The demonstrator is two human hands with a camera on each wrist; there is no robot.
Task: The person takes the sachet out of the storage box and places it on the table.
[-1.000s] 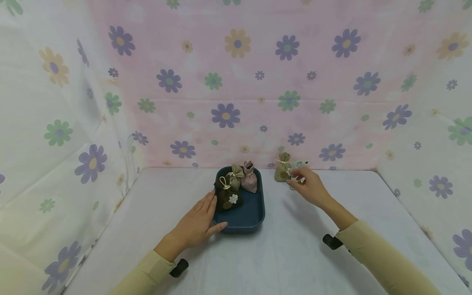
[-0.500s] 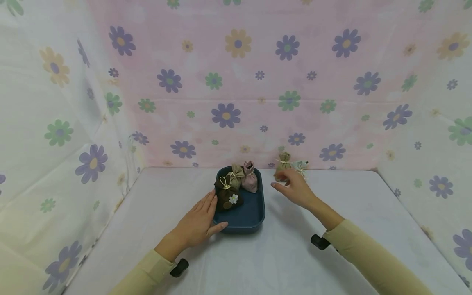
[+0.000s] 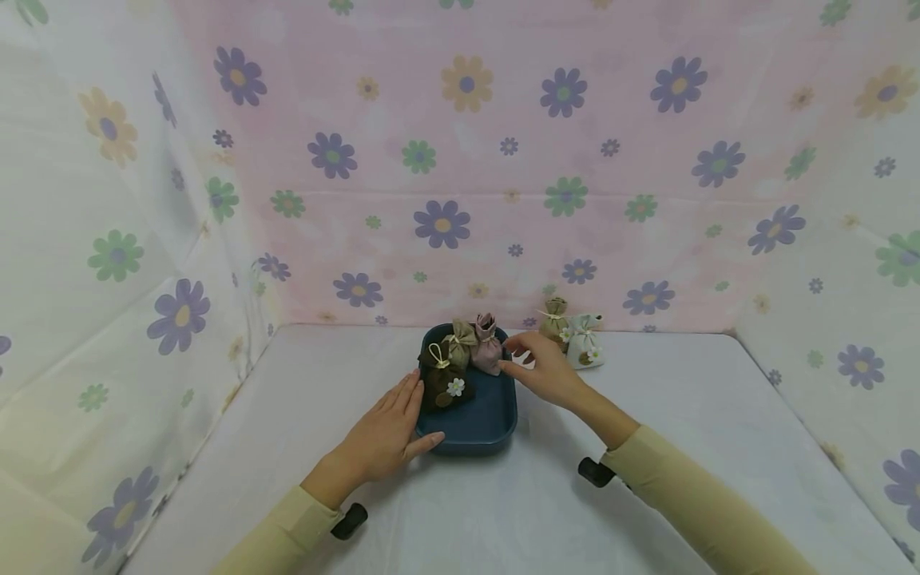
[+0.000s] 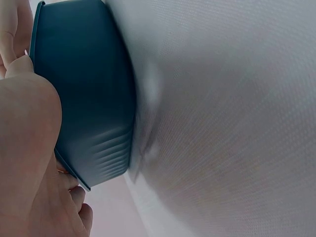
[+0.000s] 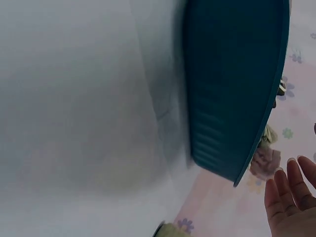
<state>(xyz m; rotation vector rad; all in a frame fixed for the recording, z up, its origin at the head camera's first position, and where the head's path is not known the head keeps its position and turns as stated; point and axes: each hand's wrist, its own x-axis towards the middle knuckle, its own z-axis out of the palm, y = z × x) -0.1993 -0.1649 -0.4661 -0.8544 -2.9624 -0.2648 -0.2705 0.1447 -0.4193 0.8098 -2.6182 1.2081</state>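
Observation:
A dark blue tray (image 3: 494, 415) holds three small drawstring pouches: a dark brown pouch (image 3: 434, 393) with a white flower, a beige pouch (image 3: 461, 335) and a pink pouch (image 3: 486, 351). My left hand (image 3: 381, 435) rests against the tray's left side, fingers extended along it and thumb over the near-left rim. Close beside the pink pouch, at the tray's right rim, is my right hand (image 3: 549, 374), fingers loosely bent and nothing held. In the right wrist view, the fingers of my right hand (image 5: 294, 202) are apart from the pink pouch (image 5: 266, 160).
Behind and right of my right hand stand an olive pouch (image 3: 553, 323) and a pale white-green pouch (image 3: 584, 343), both with flower trims. A white cloth covers the table (image 3: 287, 399). Flower-print curtains (image 3: 388, 255) rise at the back and both sides.
My right hand has let go of the pale pouch, leaving it beside the olive one, and moved left to the tray's right rim. My left hand has stayed on the tray.

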